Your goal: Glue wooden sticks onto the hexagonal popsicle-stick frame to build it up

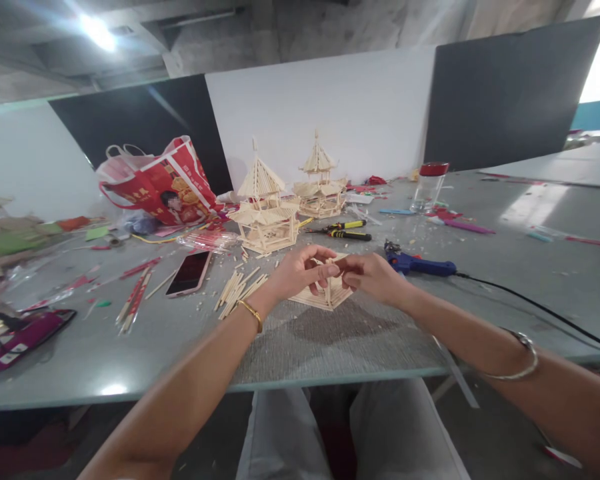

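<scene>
A small roof piece made of thin wooden sticks (325, 293) rests on a grey mat (330, 340) in front of me. My left hand (300, 272) curls over its left side, fingers pinched on its top. My right hand (373, 277) meets it from the right, fingertips closed on the same top part. Both hands touch each other above the piece. A pile of loose sticks (237, 290) lies just left of my left wrist.
Two finished stick pavilions (265, 207) (320, 183) stand behind. A blue glue gun (417, 265) with its black cord lies to the right, a yellow-black tool (347, 230) behind, a phone (190, 273) to the left, a red bag (160, 183) and a red-lidded jar (430, 187) farther back.
</scene>
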`<state>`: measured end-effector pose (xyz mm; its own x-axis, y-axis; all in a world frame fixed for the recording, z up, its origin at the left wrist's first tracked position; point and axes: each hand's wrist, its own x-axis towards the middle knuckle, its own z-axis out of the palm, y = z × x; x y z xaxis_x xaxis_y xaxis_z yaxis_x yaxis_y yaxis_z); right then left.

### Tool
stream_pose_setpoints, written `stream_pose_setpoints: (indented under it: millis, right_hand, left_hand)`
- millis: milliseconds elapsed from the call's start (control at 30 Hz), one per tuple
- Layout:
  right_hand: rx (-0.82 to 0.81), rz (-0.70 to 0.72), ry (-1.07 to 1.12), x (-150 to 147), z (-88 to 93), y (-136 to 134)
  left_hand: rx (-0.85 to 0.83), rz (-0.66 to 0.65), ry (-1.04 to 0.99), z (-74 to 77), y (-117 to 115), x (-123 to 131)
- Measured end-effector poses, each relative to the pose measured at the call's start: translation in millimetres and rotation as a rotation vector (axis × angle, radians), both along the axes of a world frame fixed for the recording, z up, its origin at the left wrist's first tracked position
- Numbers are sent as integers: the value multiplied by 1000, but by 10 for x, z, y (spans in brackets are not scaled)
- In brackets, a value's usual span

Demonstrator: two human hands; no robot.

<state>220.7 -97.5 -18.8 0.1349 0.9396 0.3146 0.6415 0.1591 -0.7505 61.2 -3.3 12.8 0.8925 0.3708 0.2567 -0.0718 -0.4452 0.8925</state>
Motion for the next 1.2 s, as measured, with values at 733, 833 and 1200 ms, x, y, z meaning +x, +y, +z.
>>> stream_pose_setpoints:
  millis: [733,833,1200]
  right_hand:
    - [-254,-330,-627,82,85,-185]
    - [-272,-303,-628,105,82,-176]
    - [-308,-302,-609,157,75,-117]
  left_hand:
    - [891,636,488,-97,480,-162]
    - [906,603,547,-115,485,-145]
    - [937,643,597,-134,515,-148]
